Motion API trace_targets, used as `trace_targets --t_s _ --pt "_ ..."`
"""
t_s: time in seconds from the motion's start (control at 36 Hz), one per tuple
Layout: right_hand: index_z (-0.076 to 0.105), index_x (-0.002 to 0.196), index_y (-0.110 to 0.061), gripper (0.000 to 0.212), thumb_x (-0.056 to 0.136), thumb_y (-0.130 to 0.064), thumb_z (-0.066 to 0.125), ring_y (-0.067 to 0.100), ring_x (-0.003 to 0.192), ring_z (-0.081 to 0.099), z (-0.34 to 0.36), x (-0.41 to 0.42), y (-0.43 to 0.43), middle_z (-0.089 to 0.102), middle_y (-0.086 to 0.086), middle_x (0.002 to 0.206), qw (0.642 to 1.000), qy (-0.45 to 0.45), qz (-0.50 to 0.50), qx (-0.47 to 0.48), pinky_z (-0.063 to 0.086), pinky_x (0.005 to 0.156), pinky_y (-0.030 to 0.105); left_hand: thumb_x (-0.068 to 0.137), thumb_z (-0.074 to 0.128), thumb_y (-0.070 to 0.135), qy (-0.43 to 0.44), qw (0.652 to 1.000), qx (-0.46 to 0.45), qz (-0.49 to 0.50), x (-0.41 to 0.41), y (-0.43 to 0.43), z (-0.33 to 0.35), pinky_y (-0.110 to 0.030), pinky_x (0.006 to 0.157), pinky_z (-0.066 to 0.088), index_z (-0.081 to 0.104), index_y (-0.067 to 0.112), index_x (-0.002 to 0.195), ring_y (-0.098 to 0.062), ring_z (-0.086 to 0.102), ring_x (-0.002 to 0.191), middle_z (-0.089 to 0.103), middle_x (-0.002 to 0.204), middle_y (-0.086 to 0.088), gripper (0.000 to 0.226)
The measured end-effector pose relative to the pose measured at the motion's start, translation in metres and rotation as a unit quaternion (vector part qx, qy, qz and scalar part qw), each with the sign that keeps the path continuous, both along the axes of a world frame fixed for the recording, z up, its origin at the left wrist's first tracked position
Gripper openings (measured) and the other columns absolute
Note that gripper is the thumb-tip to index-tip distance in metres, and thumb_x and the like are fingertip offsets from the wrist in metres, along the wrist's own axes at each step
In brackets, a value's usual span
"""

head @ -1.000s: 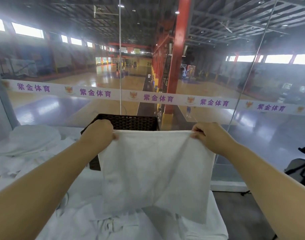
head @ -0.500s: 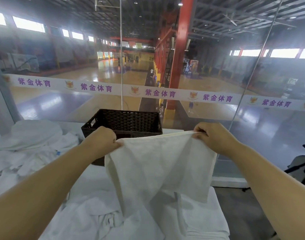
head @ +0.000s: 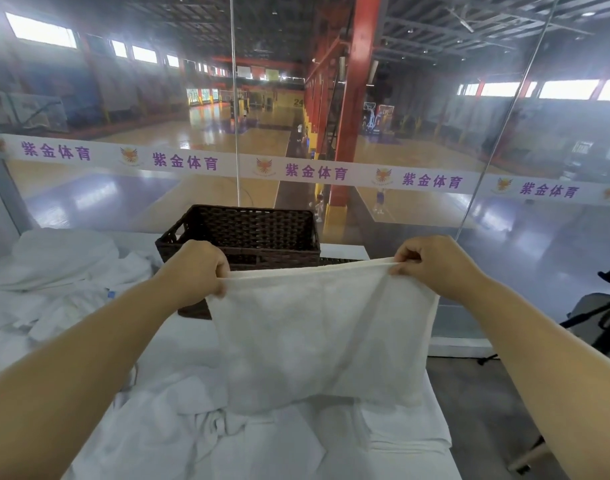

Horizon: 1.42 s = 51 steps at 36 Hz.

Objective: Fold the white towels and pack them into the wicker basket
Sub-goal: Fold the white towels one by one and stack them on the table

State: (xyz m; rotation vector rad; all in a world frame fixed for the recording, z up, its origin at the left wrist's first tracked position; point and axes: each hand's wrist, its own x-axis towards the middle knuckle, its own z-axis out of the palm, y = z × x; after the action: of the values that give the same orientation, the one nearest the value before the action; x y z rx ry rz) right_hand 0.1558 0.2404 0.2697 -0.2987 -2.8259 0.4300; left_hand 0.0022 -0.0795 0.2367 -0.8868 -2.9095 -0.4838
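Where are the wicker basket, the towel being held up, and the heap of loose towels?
Wicker basket point(head: 258, 232), head view: inner far wall.
Held towel point(head: 324, 337), head view: middle of the hanging cloth.
Towel heap point(head: 64, 261), head view: top of the left mound.

Glass wall point(head: 435, 220) over sports hall

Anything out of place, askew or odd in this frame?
Nothing stands out. The left hand and right hand pinch one white towel by its top edge before the wicker basket; loose towels lie heaped around.
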Motion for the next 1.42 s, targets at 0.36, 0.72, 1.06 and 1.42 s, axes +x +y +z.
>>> trace_targets --t_s 0.36,0.72,1.06,1.42 --pt "0.060 0.089 -0.025 0.008 0.094 -0.030 0.056 0.011 0.085 0.056 -0.013 0.017 -0.003 0.063 -0.006 0.092 1.000 -0.020 0.006 -0.010 0.039 0.073 0.020 0.096 0.049 0.027 -0.025 0.988 -0.137 0.067 0.017 0.024 -0.006 -0.027 0.064 0.044 0.060 0.010 0.087 -0.019 0.056 0.082 0.058 0.089 -0.004 0.022" --pt "0.060 0.088 -0.023 0.007 0.094 -0.025 0.057 0.015 0.087 0.055 -0.011 0.027 0.005 0.061 -0.004 0.091 1.000 -0.010 -0.014 -0.016 0.036 0.079 0.023 0.065 0.083 0.009 -0.232 0.964 0.119 0.047 0.023 0.012 -0.022 -0.029 0.065 0.052 0.076 0.014 0.064 -0.022 0.065 0.080 0.073 0.083 -0.005 0.009" --pt "0.065 0.084 -0.024 0.005 0.088 -0.027 0.065 0.010 0.083 0.057 -0.017 0.034 0.013 0.064 -0.009 0.086 0.999 -0.020 -0.024 -0.036 0.042 0.075 0.023 0.063 0.086 0.014 -0.214 0.967 0.135 0.002 0.025 0.009 -0.017 -0.025 0.060 0.053 0.074 0.013 0.067 -0.015 0.064 0.072 0.071 0.077 -0.002 0.013" --pt "0.067 0.075 -0.026 0.016 0.071 -0.019 0.082 0.010 0.077 0.061 -0.005 0.025 0.017 0.066 -0.009 0.079 0.989 -0.120 0.011 -0.082 0.043 0.068 0.018 0.069 0.082 0.020 -0.086 0.986 0.135 -0.048 -0.016 0.007 -0.011 -0.028 0.065 0.045 0.062 0.019 0.071 -0.017 0.058 0.073 0.064 0.076 0.002 0.020"
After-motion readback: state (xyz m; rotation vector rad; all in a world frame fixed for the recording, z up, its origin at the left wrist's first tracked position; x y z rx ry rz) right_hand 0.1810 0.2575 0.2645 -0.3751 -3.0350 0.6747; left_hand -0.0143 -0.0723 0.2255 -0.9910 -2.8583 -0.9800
